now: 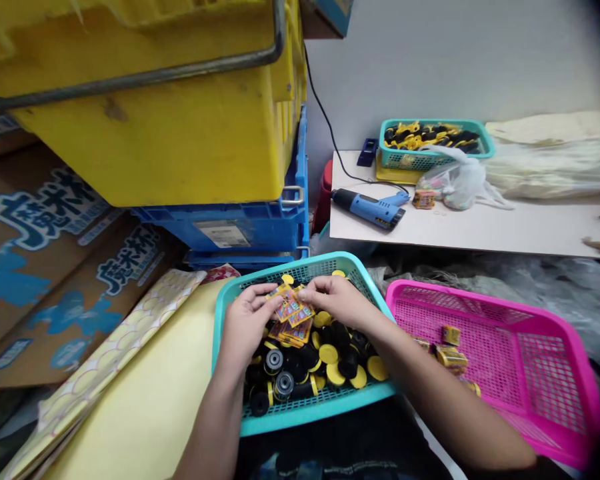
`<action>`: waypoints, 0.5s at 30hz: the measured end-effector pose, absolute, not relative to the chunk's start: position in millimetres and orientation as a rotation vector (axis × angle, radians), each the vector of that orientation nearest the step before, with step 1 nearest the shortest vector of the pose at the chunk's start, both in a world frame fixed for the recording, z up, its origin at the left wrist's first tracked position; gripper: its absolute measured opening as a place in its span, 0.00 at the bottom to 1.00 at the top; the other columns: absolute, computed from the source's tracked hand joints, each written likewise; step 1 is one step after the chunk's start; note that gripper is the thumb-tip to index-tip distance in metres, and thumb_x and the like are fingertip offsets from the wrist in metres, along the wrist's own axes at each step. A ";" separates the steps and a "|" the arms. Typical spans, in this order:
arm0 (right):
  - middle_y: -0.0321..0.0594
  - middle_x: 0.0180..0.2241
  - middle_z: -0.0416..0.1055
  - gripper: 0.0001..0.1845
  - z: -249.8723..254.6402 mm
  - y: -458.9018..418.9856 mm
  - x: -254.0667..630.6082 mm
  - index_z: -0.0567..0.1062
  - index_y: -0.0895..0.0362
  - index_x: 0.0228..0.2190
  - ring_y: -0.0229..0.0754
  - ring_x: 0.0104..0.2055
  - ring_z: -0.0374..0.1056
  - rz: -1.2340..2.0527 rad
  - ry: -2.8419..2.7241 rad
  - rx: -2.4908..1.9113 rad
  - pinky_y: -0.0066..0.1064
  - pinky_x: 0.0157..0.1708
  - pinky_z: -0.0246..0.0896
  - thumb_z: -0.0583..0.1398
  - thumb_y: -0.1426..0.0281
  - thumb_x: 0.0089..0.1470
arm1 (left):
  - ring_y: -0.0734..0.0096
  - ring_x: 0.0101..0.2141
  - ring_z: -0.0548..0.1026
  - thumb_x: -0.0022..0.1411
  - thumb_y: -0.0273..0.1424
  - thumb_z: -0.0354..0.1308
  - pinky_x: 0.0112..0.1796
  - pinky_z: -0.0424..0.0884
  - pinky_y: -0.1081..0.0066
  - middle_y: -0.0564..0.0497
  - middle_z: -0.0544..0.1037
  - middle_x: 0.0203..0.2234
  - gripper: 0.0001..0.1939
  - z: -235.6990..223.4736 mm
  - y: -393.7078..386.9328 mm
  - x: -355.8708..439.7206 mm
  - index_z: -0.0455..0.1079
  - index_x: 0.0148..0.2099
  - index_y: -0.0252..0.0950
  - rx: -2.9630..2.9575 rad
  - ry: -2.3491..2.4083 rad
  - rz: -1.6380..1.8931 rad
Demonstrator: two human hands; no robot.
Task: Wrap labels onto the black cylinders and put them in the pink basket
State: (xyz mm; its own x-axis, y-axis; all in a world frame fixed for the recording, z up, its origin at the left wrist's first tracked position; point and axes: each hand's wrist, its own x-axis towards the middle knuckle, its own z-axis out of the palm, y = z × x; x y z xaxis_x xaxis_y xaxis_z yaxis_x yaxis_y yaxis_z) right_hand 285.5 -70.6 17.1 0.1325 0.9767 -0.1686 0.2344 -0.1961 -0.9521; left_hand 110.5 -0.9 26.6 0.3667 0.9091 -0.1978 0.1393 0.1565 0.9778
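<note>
Over a teal basket [305, 420], my left hand [247, 319] pinches small orange-and-yellow printed labels [289, 305] between thumb and fingers. My right hand [336, 299] is closed on the right edge of the same labels, its fingertips pressed together. More printed labels [291, 332] lie just below, on top of the basket's contents. Black and yellow round plastic parts [329, 353] fill the basket, several with yellow disc-shaped ends. Two parts with grey ringed ends [283, 385] lie near the left front, below my left hand.
A pink basket [535, 360] on the right holds a few small wrapped pieces [451, 360]. A blue heat gun [373, 208], a plastic bag [463, 179] and another teal basket [436, 159] sit on the white table [530, 230]. Yellow [170, 147] and blue crates [230, 233] are stacked at left.
</note>
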 end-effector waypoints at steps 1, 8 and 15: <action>0.37 0.24 0.68 0.22 15.3 -69.9 287.9 0.72 0.61 0.24 0.34 0.26 0.60 1.139 -1.271 -1.643 0.26 0.28 0.53 0.59 0.52 0.50 | 0.73 0.24 0.74 0.43 0.40 0.69 0.30 0.72 0.73 0.52 0.78 0.22 0.20 27.2 1.5 106.7 0.72 0.35 0.33 1.318 1.102 0.751; 0.44 0.31 0.72 0.26 23.5 -47.5 287.6 0.73 0.58 0.34 0.43 0.31 0.67 0.692 -1.861 -2.203 0.31 0.29 0.54 0.46 0.51 0.61 | 0.77 0.21 0.72 0.40 0.36 0.71 0.26 0.70 0.77 0.55 0.78 0.20 0.26 25.1 13.6 84.2 0.72 0.42 0.33 1.288 1.149 0.914; 0.49 0.50 0.68 0.24 22.2 -9.6 246.8 0.71 0.59 0.47 0.53 0.54 0.62 0.531 -2.347 -1.938 0.38 0.48 0.60 0.66 0.69 0.46 | 0.77 0.20 0.73 0.43 0.36 0.70 0.24 0.70 0.78 0.53 0.79 0.21 0.22 22.2 8.1 94.4 0.72 0.40 0.32 1.243 1.105 0.919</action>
State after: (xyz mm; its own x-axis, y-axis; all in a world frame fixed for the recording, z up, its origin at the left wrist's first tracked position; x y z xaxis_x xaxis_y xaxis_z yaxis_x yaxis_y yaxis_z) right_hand 246.8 -9.6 22.2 -0.2124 0.9612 -0.1760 0.9433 0.1546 -0.2938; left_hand 94.4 8.1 22.2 0.2429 0.9611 -0.1313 0.0454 0.1239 0.9913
